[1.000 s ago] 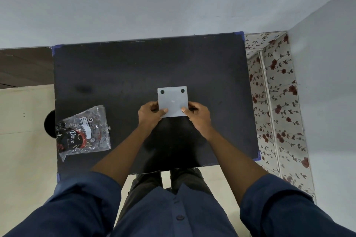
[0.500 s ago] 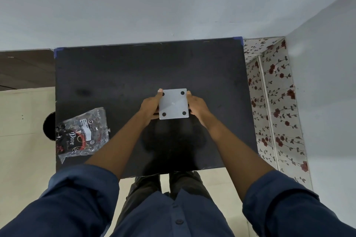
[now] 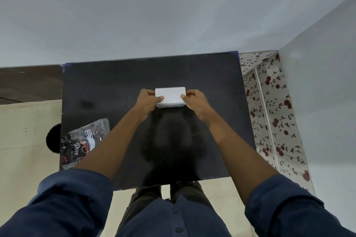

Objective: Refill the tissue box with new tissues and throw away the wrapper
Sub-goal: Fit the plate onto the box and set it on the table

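Both hands, left [image 3: 147, 100] and right [image 3: 194, 100], pinch the tissue box [image 3: 170, 96] ends; its long axis runs left-right; wrapper [image 3: 82, 142] lies near-left on the worktop [image 3: 115, 82].

tissue box [image 3: 170, 96] | gripped by left hand [image 3: 147, 100], right hand [image 3: 194, 101] | over table [image 3: 115, 82]

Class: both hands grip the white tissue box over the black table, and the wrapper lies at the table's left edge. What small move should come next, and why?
Probably set the tissue box down on the table. The left hand and right hand both grip it, so neither is free for the wrapper lying apart at the left edge.
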